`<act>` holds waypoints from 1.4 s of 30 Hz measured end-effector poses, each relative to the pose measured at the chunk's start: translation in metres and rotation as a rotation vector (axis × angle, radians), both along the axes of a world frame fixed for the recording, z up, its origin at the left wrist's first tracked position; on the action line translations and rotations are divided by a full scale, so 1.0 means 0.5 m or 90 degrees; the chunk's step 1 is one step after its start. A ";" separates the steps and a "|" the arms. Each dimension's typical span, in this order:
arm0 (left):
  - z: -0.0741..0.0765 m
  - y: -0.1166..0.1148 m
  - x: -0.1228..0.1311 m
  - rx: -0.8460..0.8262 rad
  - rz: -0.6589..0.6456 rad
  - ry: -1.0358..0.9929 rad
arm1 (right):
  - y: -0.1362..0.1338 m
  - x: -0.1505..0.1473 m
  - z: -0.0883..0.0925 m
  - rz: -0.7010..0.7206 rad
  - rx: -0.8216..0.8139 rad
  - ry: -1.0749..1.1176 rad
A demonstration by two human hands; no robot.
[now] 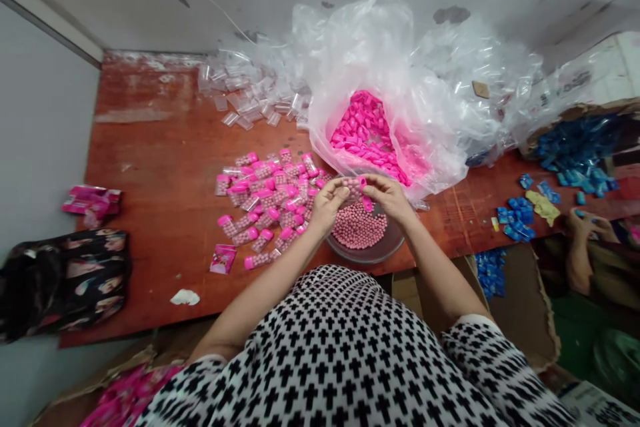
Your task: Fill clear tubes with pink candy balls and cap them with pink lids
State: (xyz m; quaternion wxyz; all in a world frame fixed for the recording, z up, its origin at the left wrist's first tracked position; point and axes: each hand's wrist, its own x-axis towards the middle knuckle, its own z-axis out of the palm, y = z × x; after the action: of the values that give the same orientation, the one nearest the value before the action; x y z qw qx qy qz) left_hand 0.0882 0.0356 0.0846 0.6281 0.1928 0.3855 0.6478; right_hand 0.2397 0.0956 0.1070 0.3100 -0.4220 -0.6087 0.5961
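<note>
Above a dark bowl [393, 250] of small pink balls [357, 227], my left hand [326, 205] pinches a little clear plastic container [351, 185] with pink balls inside. At its right end, my right hand [390, 198] grips a bright pink cap [363, 185], its flap hanging down. The cap touches the container; whether it is fully seated I cannot tell. Left of the bowl lies a heap of filled, pink-capped containers [265, 197]. Behind the bowl, an open plastic bag [320, 117] holds many loose pink caps [365, 127].
Empty clear containers [250, 97] lie at the back. A pink packet [223, 259], a white scrap [185, 297] and a dark floral bag [95, 273] are on the left. To the right are blue pieces [517, 217] and a co-worker's hand [583, 223]. Open cartons [525, 300] stand below.
</note>
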 end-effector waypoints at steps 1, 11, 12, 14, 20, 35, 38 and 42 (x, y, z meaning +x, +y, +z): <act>0.002 -0.005 0.002 -0.005 -0.001 -0.004 | -0.013 -0.002 0.003 -0.006 0.064 -0.051; -0.004 -0.054 -0.015 0.051 -0.077 0.237 | -0.060 0.031 0.049 -0.022 0.315 -0.166; -0.007 -0.058 -0.017 0.062 -0.080 0.289 | -0.061 0.031 0.055 -0.005 0.336 -0.173; -0.012 -0.066 -0.019 0.083 -0.080 0.374 | -0.064 0.027 0.065 0.054 0.365 -0.212; -0.008 -0.084 -0.020 0.095 -0.052 0.420 | -0.072 0.017 0.078 0.177 0.340 -0.263; -0.027 -0.075 -0.023 0.095 -0.127 0.470 | -0.079 0.028 0.024 0.208 0.281 -0.211; -0.033 -0.070 -0.025 0.017 -0.114 0.350 | -0.071 0.019 0.026 0.147 0.172 -0.149; -0.033 -0.072 -0.026 -0.121 -0.019 0.102 | -0.090 0.014 0.026 0.056 -0.111 0.082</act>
State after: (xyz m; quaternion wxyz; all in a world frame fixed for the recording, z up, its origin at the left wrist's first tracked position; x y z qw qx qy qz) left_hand 0.0753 -0.0005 0.0679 0.6204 0.1895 0.4915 0.5811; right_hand 0.2469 0.0503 0.1198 0.2842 -0.3815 -0.5513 0.6854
